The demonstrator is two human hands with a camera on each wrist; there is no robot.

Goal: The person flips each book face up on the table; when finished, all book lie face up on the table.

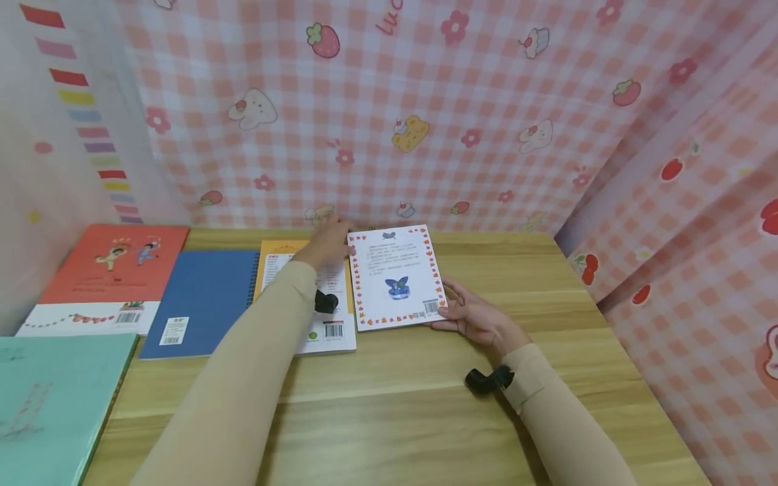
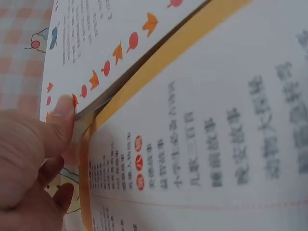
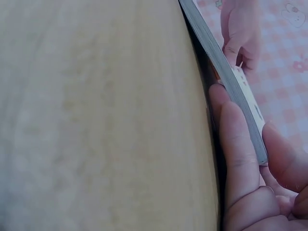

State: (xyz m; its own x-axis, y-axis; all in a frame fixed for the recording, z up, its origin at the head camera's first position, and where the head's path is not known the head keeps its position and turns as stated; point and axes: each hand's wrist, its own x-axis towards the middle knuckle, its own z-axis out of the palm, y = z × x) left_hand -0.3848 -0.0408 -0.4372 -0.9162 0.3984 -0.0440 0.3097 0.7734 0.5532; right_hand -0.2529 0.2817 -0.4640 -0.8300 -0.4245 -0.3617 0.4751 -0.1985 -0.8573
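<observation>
Two-handed: pinches white book [image 1: 385, 260] w/ L fingers [image 2: 58, 126] at far-left corner, w/ R fingers [image 3: 237, 147] at near-right, i.e. diagonally; sits just R of orange-edged book [image 1: 334, 310], over wood surface [image 1: 389, 405], running lengthwise approx. near to far.

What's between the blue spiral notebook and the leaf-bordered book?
A yellow-edged white book, partly hidden by the left sleeve, beside the leaf-bordered book; the head view shows it.
</observation>
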